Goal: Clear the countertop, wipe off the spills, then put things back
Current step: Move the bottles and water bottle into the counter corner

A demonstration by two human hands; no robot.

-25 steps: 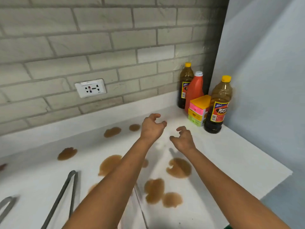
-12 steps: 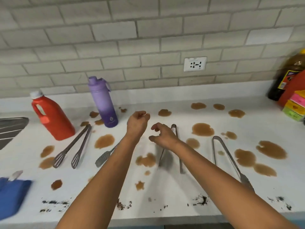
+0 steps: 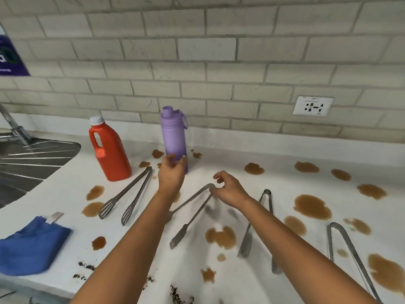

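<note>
Countertop (image 3: 219,159), white and running along a grey brick wall, is blotched with brown spills (image 3: 312,206) from beside the purple water bottle (image 3: 174,137) out to the right edge, and dark crumbs (image 3: 179,296) lie scattered along its front edge.

Both arms reach out over the middle of it. The left hand (image 3: 172,175) hangs in front of the lower part of the purple water bottle, fingers loosely curled and thumb near the fingertips, with nothing in its grasp; whether the fingertips touch the bottle cannot be told. The right hand (image 3: 230,190) hovers just by the hinged end of a pair of metal tongs (image 3: 190,216) that lies flat, its arms splayed toward the front edge. Its fingers are bent and relaxed, holding nothing; whether they brush the hinge is unclear.

Left of the hands, spatula-tipped tongs (image 3: 129,196) lie beside a red jug (image 3: 108,153) with a white cap, which stands upright left of the bottle. Right of the right forearm lie a third pair of tongs (image 3: 266,198), partly blurred, and a fourth pair (image 3: 346,246) near the right edge.

A blue cloth (image 3: 30,245) sits crumpled at the front left corner. Beyond it a steel sink drainboard (image 3: 32,159) and a faucet (image 3: 13,128) show at the left edge. A white wall socket (image 3: 313,105) is set in the bricks on the right.
</note>
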